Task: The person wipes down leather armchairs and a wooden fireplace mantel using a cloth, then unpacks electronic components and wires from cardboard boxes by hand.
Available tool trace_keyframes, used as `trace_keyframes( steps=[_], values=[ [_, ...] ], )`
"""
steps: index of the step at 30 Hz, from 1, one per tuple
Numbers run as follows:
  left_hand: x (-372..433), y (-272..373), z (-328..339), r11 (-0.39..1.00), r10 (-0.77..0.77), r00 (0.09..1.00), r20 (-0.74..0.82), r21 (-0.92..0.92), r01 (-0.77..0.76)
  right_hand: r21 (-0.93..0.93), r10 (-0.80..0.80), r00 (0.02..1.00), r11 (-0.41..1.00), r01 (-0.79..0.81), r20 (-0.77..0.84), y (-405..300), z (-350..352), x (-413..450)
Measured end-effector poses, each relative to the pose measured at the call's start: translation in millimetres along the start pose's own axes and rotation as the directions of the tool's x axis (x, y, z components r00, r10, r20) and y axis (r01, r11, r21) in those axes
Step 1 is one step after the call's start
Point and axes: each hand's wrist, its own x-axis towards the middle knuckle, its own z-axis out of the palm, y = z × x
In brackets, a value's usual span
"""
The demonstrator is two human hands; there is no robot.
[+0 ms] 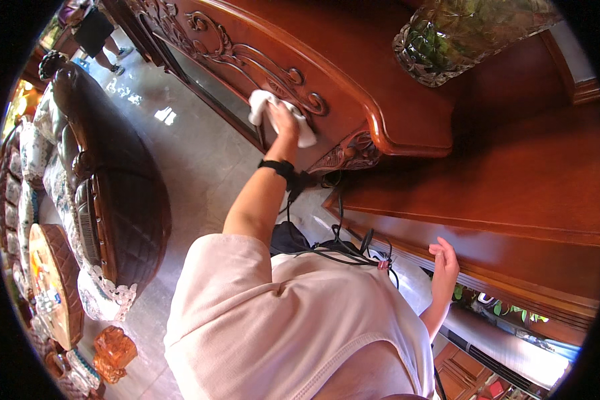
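My left hand, with a black band on its wrist, presses a white cloth against the reddish-brown wooden cabinet front. The cloth lies by the end of a carved scroll relief, above a dark glass panel. My right hand hangs lower right with nothing in it, its fingers loosely bent. It is near the front of a lower wooden cabinet; I cannot tell whether it touches the wood.
A cut-glass vase stands on the curved cabinet top. Black cables hang before my body. A dark leather sofa is at left, with a wooden table and a burl stool. A person stands far off.
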Motion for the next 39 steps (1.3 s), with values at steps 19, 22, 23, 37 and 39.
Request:
trace_keyframes(
  steps=[19,22,23,37,39],
  values=[
    [-131,-4,25,0.876,-0.474,0.873,0.114,-0.033,0.480,0.128,0.030,0.999,0.992,-0.025,-0.036,37,-6,-38],
    [-167,58,35,0.960,-0.260,0.950,0.172,-0.058,0.273,0.149,0.039,0.997,0.988,-0.030,-0.061,58,-10,-55],
    [-176,83,32,0.918,-0.307,0.903,0.300,-0.158,0.364,0.138,0.085,0.995,0.988,-0.076,-0.058,55,-10,-58],
    [-343,233,71,0.879,0.444,0.387,0.808,-0.476,-0.015,0.183,-0.001,0.981,0.983,0.037,-0.193,92,-43,-120],
    [-367,300,101,0.836,0.545,0.226,0.807,-0.545,-0.068,0.198,0.059,0.965,0.980,-0.007,-0.257,106,-50,-139]
  ],
)
